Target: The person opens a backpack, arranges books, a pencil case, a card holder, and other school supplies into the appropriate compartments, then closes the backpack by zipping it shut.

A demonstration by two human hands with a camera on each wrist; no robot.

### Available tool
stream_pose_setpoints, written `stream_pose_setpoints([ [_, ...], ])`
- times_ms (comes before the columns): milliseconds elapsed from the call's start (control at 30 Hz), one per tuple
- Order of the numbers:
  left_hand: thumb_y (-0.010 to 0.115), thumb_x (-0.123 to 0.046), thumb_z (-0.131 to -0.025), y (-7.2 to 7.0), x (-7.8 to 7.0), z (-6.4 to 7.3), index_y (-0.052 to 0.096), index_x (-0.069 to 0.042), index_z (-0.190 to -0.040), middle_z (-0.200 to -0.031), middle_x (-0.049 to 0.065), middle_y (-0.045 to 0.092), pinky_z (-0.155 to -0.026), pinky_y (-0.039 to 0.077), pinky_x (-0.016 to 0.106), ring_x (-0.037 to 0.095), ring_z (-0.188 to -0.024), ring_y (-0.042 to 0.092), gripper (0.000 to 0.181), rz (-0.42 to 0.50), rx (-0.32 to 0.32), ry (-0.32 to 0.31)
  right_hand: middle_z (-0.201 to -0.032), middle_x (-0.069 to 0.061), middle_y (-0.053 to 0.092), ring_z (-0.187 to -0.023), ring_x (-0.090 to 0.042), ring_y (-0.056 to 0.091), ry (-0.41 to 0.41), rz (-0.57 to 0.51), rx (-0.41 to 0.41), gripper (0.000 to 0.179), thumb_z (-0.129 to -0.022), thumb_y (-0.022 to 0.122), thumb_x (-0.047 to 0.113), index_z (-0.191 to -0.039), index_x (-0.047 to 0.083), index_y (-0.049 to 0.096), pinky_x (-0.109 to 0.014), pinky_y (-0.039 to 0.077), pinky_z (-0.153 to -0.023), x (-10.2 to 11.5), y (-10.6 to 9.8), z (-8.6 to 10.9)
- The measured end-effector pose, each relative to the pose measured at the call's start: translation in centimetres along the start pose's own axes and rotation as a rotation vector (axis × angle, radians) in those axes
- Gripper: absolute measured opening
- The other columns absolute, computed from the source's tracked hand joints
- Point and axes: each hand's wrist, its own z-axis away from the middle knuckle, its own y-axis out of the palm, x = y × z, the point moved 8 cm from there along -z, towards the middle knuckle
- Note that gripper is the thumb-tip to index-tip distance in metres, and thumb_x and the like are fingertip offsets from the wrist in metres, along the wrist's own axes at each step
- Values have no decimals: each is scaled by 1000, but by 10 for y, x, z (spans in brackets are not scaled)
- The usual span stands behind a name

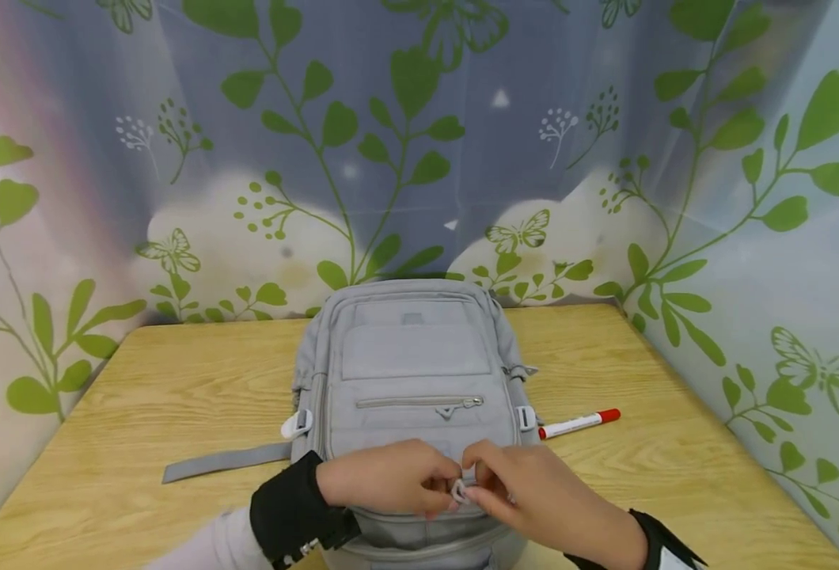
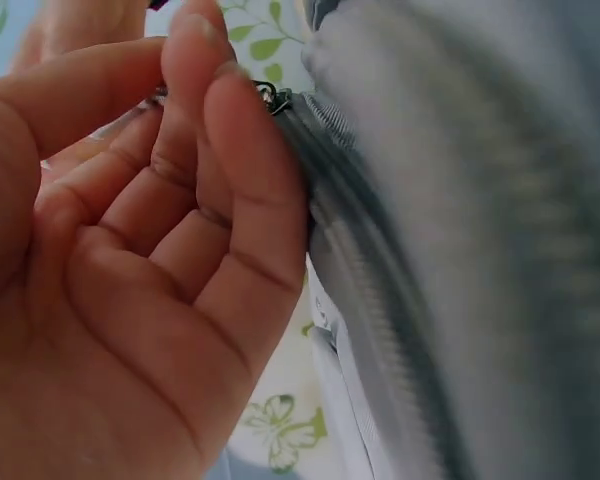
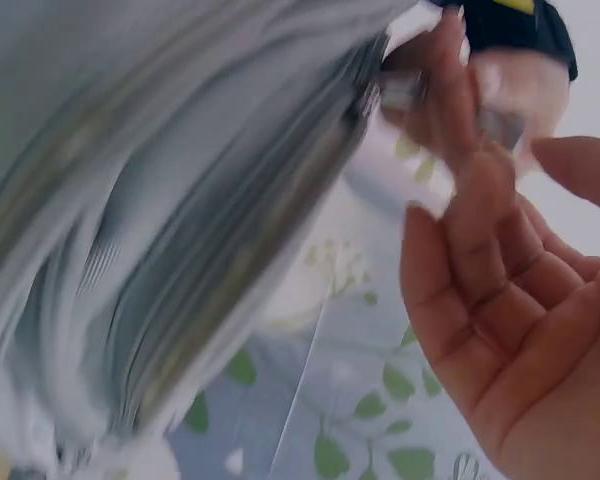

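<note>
A grey backpack [image 1: 415,356] lies on the table with its front pocket side up. Both hands meet over its lower part, at a zipper with small grey pulls. With thumb and fingers my left hand [image 1: 391,479] pinches a grey looped zipper pull [image 1: 459,492]. Against the same spot, from the right, my right hand [image 1: 544,495] brings its thumb and curled index finger round the pull. In the left wrist view a zipper slider [image 2: 270,97] shows just past the left fingers. The right wrist view is blurred; the zipper opening [image 3: 230,230] gapes beside the right hand.
A red-capped white marker [image 1: 579,424] lies right of the backpack on the wooden table [image 1: 676,467]. To the left, a grey strap [image 1: 227,461] stretches out flat. A leaf-patterned curtain [image 1: 362,158] stands behind and at both sides.
</note>
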Motion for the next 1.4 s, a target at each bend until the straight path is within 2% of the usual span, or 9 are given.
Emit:
stream_pose_setpoints([
  [233, 62, -25, -90, 4, 0, 15, 64, -15, -91, -73, -7, 61, -61, 47, 15, -4, -61, 53, 9, -39, -51, 46, -109, 7, 54, -102, -10, 53, -119, 349, 42, 45, -71, 80, 36, -105, 18, 57, -30, 47, -86, -19, 11, 4],
  [400, 54, -25, -95, 8, 3, 19, 66, -15, -94, -74, -7, 62, -58, 44, 14, -5, -59, 51, 16, -77, -111, 34, -103, 6, 55, -93, -9, 54, -202, 520, 30, 37, -70, 79, 34, -96, 19, 57, -27, 46, -75, -19, 32, 2],
  [533, 49, -16, -97, 9, 10, 21, 62, -12, -102, -77, -4, 64, -57, 45, 14, -4, -60, 54, 14, -23, -163, -20, -88, 7, 56, -77, -6, 54, -261, 589, -81, 9, -86, 59, 18, -78, 18, 55, -20, 41, -59, -10, 37, 1],
  [633, 48, -11, -97, 5, 18, 26, 58, -11, -102, -76, -3, 65, -54, 44, 16, 1, -59, 57, 11, 71, -221, -77, -80, 8, 55, -69, -5, 53, -281, 608, -150, 36, -100, 32, 12, -71, 16, 53, -17, 38, -51, -5, 37, 1],
  [700, 49, -9, -97, 1, 22, 33, 57, -10, -98, -73, -1, 64, -53, 44, 17, 3, -58, 57, 8, 106, -253, -101, -77, 8, 54, -67, -4, 53, -274, 608, -168, 43, -102, 26, 13, -69, 16, 53, -16, 37, -48, -3, 35, 0],
  [900, 51, -14, -96, -12, 34, 66, 56, -11, -88, -67, 0, 59, -50, 41, 21, 5, -53, 51, 10, 110, -280, -111, -76, 11, 56, -68, -2, 56, -222, 546, -138, 18, -84, 56, 10, -68, 18, 55, -15, 40, -49, -5, 33, 1],
  [1067, 50, -11, -94, -33, 56, 97, 55, -9, -86, -58, -6, 44, -47, 34, 23, 3, -47, 34, 10, 74, -311, -133, -76, 13, 57, -69, -2, 58, -210, 510, -124, 17, -70, 67, 6, -67, 19, 56, -13, 39, -48, -5, 32, 3],
  [1267, 51, -8, -91, -67, 94, 125, 53, -5, -88, -63, 0, 50, -48, 38, 26, 7, -49, 40, 5, 66, -363, -225, -80, 12, 61, -74, -2, 61, -224, 495, -131, 15, -70, 67, 6, -70, 19, 59, -15, 45, -52, -6, 30, 6],
  [1400, 49, -12, -95, -93, 121, 130, 53, -3, -91, -72, 9, 57, -53, 38, 28, 15, -54, 45, 11, 36, -445, -275, -82, 10, 63, -77, -3, 62, -227, 465, -107, 13, -77, 63, 7, -73, 19, 61, -18, 49, -58, -7, 29, 6],
])
